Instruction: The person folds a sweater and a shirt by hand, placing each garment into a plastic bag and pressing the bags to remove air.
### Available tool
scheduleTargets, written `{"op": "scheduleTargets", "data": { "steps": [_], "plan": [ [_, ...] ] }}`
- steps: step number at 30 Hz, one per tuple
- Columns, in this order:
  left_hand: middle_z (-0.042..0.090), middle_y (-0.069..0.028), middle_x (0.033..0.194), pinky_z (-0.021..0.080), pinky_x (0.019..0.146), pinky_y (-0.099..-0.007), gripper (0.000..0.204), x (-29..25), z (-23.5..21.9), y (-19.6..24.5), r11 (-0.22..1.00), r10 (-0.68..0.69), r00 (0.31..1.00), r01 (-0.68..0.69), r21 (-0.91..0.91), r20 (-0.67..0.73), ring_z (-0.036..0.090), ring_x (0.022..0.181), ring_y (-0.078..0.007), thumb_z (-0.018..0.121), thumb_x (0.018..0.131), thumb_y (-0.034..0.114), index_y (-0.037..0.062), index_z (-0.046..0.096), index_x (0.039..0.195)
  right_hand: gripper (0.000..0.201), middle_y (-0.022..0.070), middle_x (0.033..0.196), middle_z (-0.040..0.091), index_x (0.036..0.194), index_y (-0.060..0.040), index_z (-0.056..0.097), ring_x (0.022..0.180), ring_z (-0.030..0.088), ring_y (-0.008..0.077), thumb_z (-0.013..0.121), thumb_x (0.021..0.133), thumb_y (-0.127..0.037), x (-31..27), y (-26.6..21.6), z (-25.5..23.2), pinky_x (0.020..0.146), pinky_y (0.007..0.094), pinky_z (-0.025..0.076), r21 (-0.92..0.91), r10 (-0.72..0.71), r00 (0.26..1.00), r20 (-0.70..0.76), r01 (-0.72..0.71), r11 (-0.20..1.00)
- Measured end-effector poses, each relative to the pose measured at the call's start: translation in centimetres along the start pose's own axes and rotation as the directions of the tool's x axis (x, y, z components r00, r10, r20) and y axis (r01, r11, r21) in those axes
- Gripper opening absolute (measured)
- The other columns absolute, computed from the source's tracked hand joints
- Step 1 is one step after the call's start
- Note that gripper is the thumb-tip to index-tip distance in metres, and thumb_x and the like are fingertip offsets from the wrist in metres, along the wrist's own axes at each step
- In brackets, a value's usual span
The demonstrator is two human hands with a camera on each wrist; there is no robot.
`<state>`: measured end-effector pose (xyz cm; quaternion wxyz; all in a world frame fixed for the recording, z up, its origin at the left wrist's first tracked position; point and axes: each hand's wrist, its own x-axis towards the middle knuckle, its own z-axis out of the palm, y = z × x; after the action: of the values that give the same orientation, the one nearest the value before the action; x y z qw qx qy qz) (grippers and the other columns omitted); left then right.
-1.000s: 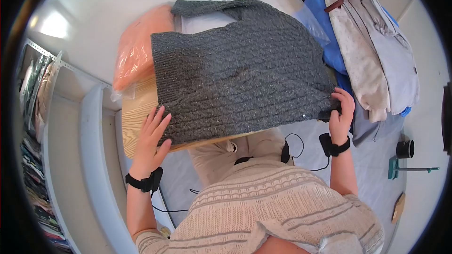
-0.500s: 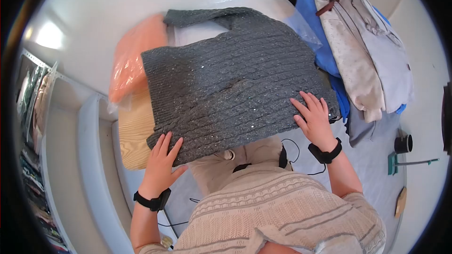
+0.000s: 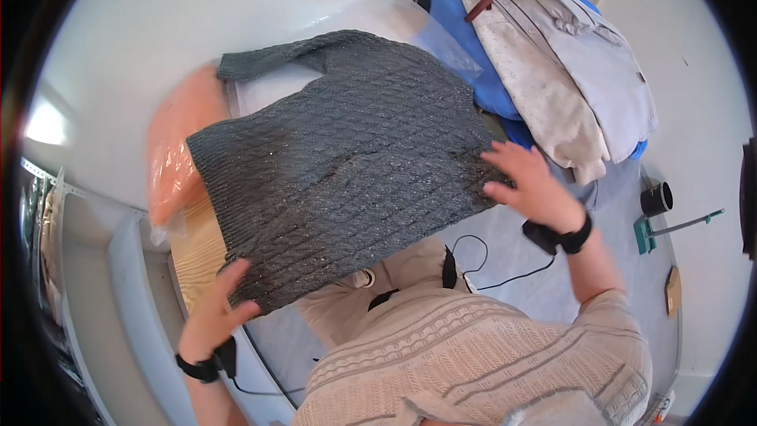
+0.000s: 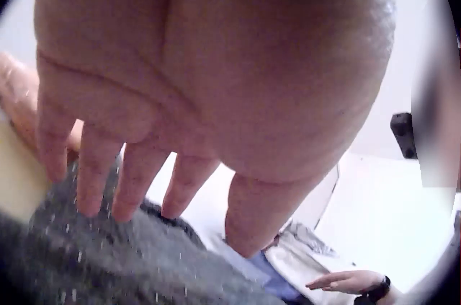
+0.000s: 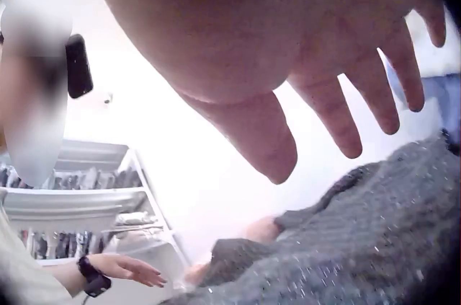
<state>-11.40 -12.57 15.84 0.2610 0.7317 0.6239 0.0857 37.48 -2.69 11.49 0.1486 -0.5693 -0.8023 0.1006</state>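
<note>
A dark grey cable-knit sweater (image 3: 339, 166) lies spread over a wooden table (image 3: 197, 256), one sleeve stretched out at the far side. Over its near left corner is my left hand (image 3: 214, 312), fingers straight and spread, holding nothing. My right hand (image 3: 532, 185) is at the sweater's right end with the fingers extended, also holding nothing. In the left wrist view the left palm (image 4: 194, 81) faces the knit with the fingers apart. The right wrist view has the right hand's straight fingers (image 5: 324, 110) above the grey knit (image 5: 374, 226).
Behind the sweater's left end sits a peach bundle in clear plastic (image 3: 185, 146). Light hooded garments (image 3: 568, 63) and a blue one (image 3: 473, 47) are piled at the right. Shelving (image 3: 95, 268) stands on the left, a black bin (image 3: 656, 199) on the right.
Both hands were resting on the sweater half a second ago and now appear lifted from it. The head view has shifted, so the table and sweater sit further left and tilted.
</note>
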Motion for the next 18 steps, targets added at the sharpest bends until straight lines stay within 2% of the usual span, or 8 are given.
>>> {"op": "scheduleTargets", "data": {
  "steps": [1,2,4,6,7,10,13,18],
  "plan": [
    [0.045,-0.0203,0.139,0.031,0.108,-0.0401,0.060,0.3,-1.8,0.3,0.974,-0.104,0.994,0.099,-0.205,-0.015,0.041,0.131,-0.0319,0.070,0.079,0.011,0.0060,0.048,0.135,0.047,0.0169,0.129,0.054,0.125,-0.0109,0.056,0.125,0.046,0.0338,0.063,0.086,-0.036,1.4,-0.3,-2.1,0.104,0.0463,0.033,0.149,-0.092,0.995,-0.035,0.096,0.984],
    [0.045,-0.0203,0.139,0.031,0.108,-0.0401,0.060,0.9,-3.2,0.4,0.973,-0.110,0.994,0.103,-0.205,-0.023,0.041,0.131,-0.0319,0.070,0.079,0.011,0.0060,0.048,0.135,0.044,0.0169,0.123,0.058,0.121,-0.0092,0.059,0.119,0.051,0.0325,0.062,0.087,-0.036,2.9,-0.5,-4.0,0.101,0.0404,0.039,0.288,-0.178,0.981,-0.083,0.194,0.938],
    [0.054,-0.0174,0.130,0.035,0.105,-0.0345,0.047,2.5,-6.0,0.5,0.996,-0.095,0.955,0.092,-0.024,-0.280,0.052,0.121,-0.0245,0.065,0.082,0.005,0.0034,0.054,0.128,0.042,0.0153,0.111,0.064,0.116,-0.0048,0.061,0.103,0.060,0.0274,0.062,0.088,-0.036,6.5,-1.5,-7.0,0.088,0.0332,0.047,0.332,-0.096,0.995,0.012,0.086,0.939],
    [0.056,-0.0164,0.128,0.037,0.104,-0.0343,0.045,5.1,-7.9,-1.3,0.993,-0.069,0.950,0.038,-0.108,-0.304,0.054,0.118,-0.0235,0.065,0.082,0.005,0.0026,0.055,0.126,0.043,0.0125,0.106,0.065,0.114,-0.0024,0.061,0.090,0.062,0.0211,0.062,0.087,-0.036,12.0,-1.5,-8.4,0.081,0.0318,0.049,0.282,-0.157,0.987,0.039,0.140,0.949],
    [0.057,-0.0154,0.127,0.038,0.102,-0.0340,0.043,6.8,-8.6,-2.1,0.981,-0.041,0.948,-0.022,-0.192,-0.316,0.056,0.114,-0.0225,0.065,0.083,0.005,0.0018,0.056,0.124,0.044,0.0114,0.106,0.065,0.113,-0.0018,0.062,0.085,0.062,0.0201,0.062,0.087,-0.037,14.9,-2.0,-8.7,0.077,0.0318,0.050,0.308,-0.097,0.990,0.100,0.062,0.950],
    [0.062,-0.0148,0.117,0.042,0.098,-0.0355,0.041,12.3,-9.6,-4.3,0.997,-0.050,0.924,0.025,-0.069,-0.379,0.059,0.107,-0.0219,0.066,0.082,0.007,0.0009,0.057,0.122,0.040,0.0067,0.110,0.062,0.117,-0.0073,0.060,0.077,0.062,0.0151,0.060,0.088,-0.035,24.5,-2.4,-7.5,0.062,0.0296,0.050,0.288,0.072,0.956,0.284,-0.157,0.945],
    [0.063,-0.0186,0.109,0.044,0.094,-0.0389,0.038,16.0,-10.0,-2.5,0.953,0.068,0.907,0.064,0.295,-0.416,0.060,0.101,-0.0306,0.066,0.082,0.011,0.0007,0.058,0.118,0.047,0.0093,0.128,0.051,0.127,-0.0078,0.052,0.070,0.065,0.0206,0.059,0.089,-0.035,33.9,-1.3,-2.8,0.055,0.0306,0.053,0.351,0.207,0.905,0.372,-0.343,0.871],
    [0.063,-0.0210,0.107,0.046,0.090,-0.0425,0.039,19.3,-8.9,-1.5,0.867,0.106,0.895,0.131,0.481,-0.434,0.058,0.104,-0.0376,0.067,0.082,0.017,0.0003,0.058,0.116,0.069,0.0172,0.123,0.053,0.145,-0.0115,0.027,0.074,0.066,0.0216,0.061,0.086,-0.004,40.8,0.0,6.6,0.064,0.0325,0.057,0.875,0.164,0.947,0.277,-0.320,0.365]
  ]
}}
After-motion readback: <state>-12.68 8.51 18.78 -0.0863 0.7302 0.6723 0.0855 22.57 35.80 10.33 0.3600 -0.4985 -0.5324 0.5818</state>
